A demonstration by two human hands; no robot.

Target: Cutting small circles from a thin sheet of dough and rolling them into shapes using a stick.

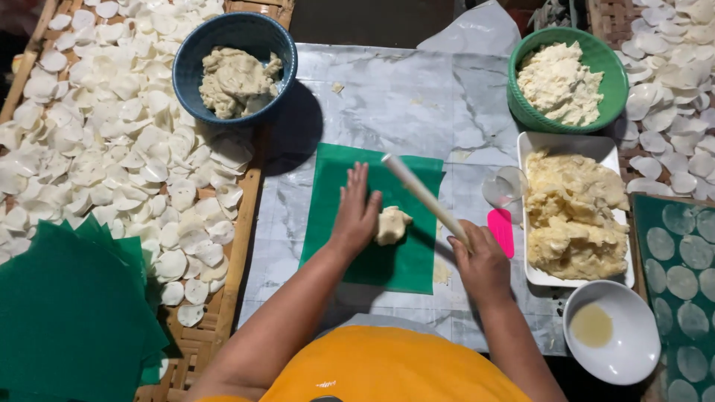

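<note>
My left hand (356, 211) lies flat, fingers together, on a green plastic sheet (339, 246) on the marble-pattern table, its edge touching a small pale dough lump (391, 225). My right hand (482, 262) grips the lower end of a thin white rolling stick (421, 195), which slants up to the left above the sheet and the dough.
A blue bowl of dough (234, 71) stands at the back left, a green bowl (570, 82) of crumbly dough at the back right. A white tray (573, 208) of dough, a pink scraper (501, 231), a white bowl (614, 331) and stacked green sheets (71, 313) surround me. Woven trays hold several flat dough discs (112, 141).
</note>
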